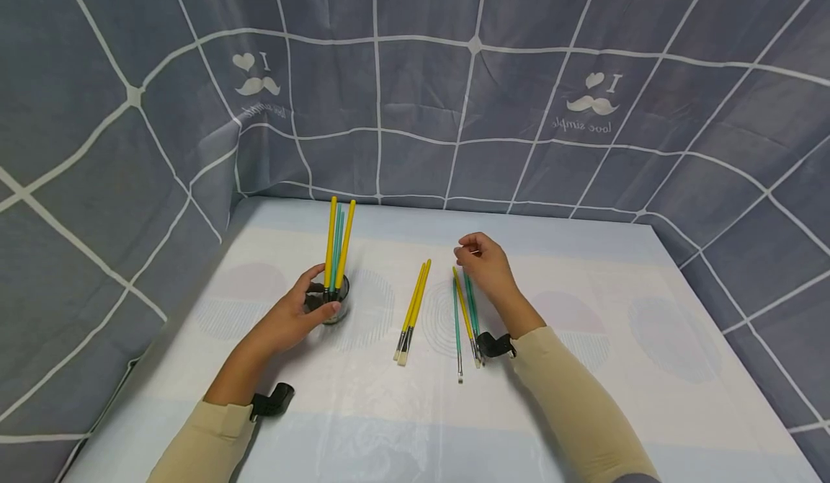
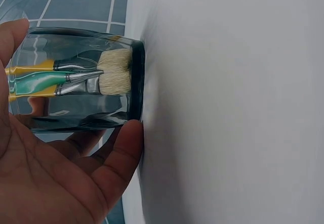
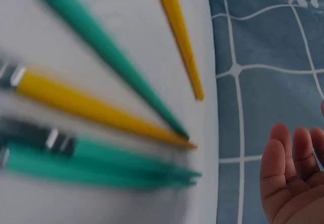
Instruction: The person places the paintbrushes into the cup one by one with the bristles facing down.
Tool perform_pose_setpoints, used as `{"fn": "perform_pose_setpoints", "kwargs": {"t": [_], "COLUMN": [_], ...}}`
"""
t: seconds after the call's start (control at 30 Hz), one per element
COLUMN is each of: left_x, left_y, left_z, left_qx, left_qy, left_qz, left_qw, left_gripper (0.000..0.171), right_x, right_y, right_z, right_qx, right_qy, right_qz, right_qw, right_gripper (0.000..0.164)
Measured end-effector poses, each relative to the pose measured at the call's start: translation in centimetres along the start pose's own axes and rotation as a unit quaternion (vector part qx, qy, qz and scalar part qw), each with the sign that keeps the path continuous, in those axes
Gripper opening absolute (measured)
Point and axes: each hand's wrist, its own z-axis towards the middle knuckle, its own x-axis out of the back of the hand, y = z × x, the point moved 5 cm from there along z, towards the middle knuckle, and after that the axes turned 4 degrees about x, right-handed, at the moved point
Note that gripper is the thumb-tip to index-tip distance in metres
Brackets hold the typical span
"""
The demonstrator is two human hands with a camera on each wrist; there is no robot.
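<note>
My left hand [image 1: 285, 317] grips a clear glass cup [image 2: 76, 110] from the side, thumb and fingers round its wall. Inside the cup stand yellow-handled paintbrushes [image 1: 346, 245] and green-handled paintbrushes [image 1: 336, 252], bristles down against the base and handles above the rim. My right hand [image 1: 489, 270], with nothing in its loosely bent fingers, hovers over the handle ends of a loose group of brushes. In that group are a thin green brush [image 1: 457, 317], a yellow brush [image 1: 463, 311] and more green brushes [image 1: 472, 303], bristles toward me.
Between the hands, yellow brushes [image 1: 415, 303] lie close together on the pale patterned tablecloth [image 1: 363, 411]. A grey curtain [image 1: 421, 94] with white grid lines hangs behind the table and along both sides.
</note>
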Motion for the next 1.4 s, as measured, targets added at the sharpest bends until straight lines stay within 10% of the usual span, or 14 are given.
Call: {"fn": "perform_pose_setpoints", "kwargs": {"t": [0.9, 1.4], "left_x": [0.0, -0.1], "left_y": [-0.4, -0.2], "left_z": [-0.1, -0.2], "left_qx": [0.001, -0.005], "left_qy": [0.002, 0.002], "left_qz": [-0.006, -0.005], "left_qw": [1.0000, 1.0000], "left_gripper": [0.083, 0.082], "right_x": [1.0, 1.2], "right_y": [4.2, 4.8], "right_z": [-0.6, -0.7], "right_qx": [-0.111, -0.119], "right_qy": [-0.125, -0.098], "right_qz": [-0.167, -0.203], "right_qw": [0.972, 0.967], "right_gripper": [0.022, 0.021]}}
